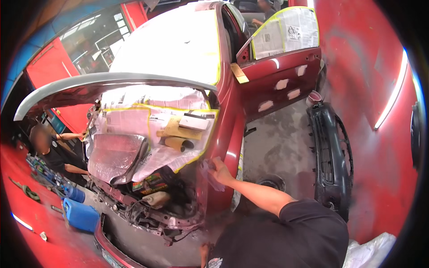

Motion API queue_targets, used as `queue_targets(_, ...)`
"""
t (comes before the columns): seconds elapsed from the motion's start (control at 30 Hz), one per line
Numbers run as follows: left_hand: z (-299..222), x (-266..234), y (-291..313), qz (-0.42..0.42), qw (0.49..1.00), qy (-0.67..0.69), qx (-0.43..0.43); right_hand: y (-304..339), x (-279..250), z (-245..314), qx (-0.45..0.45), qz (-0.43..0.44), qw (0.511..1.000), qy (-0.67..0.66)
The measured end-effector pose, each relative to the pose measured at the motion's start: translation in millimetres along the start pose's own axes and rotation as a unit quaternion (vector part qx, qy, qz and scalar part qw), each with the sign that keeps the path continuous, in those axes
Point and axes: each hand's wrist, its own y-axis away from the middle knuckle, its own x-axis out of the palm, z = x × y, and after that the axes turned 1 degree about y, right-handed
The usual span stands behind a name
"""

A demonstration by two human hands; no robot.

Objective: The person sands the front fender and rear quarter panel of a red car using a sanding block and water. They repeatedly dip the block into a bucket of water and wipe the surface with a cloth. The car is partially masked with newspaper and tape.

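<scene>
My right hand (pixel 218 171) is closed on a crumpled purplish cloth (pixel 208 173), pressed against the dark red front fender (pixel 219 152) of a car. Its arm reaches in from the lower right. Of my left hand (pixel 204 255) only a sliver shows at the lower edge, and its fingers cannot be made out. Left of the cloth lies the opened engine bay, partly covered with taped masking paper (pixel 127 120). On that paper rest a white block (pixel 193 122), tan sandpaper sheets (pixel 179 130) and a rolled piece of sandpaper (pixel 178 143).
The raised hood (pixel 111 80) spans above the bay. An open red door (pixel 281 85) with filler patches juts right. A black bumper (pixel 328 156) stands by the red wall; a dark tub (pixel 271 181) sits nearby. Another person (pixel 58 147) works at left, beside a blue jug (pixel 80 215).
</scene>
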Motion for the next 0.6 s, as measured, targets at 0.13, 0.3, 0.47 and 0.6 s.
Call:
queue_targets(0.13, -3, 4, 17, 0.007, 1.0, -0.002, -0.011, 6, -14, 15, -0.01, -0.011, 0.997, 0.078)
queue_targets(0.3, 12, 1, 24, -0.005, 0.999, 0.001, -0.048, 18, -3, 22, -0.107, -0.078, 0.971, 0.199)
queue_targets(0.47, 27, -15, 35, -0.023, 0.997, 0.007, -0.076, 48, 7, 36, -0.092, 0.028, 0.974, 0.204)
queue_targets(0.6, 6, -32, 38, -0.047, 0.997, 0.023, -0.052, 7, -1, 26, -0.182, 0.002, 0.934, 0.308)
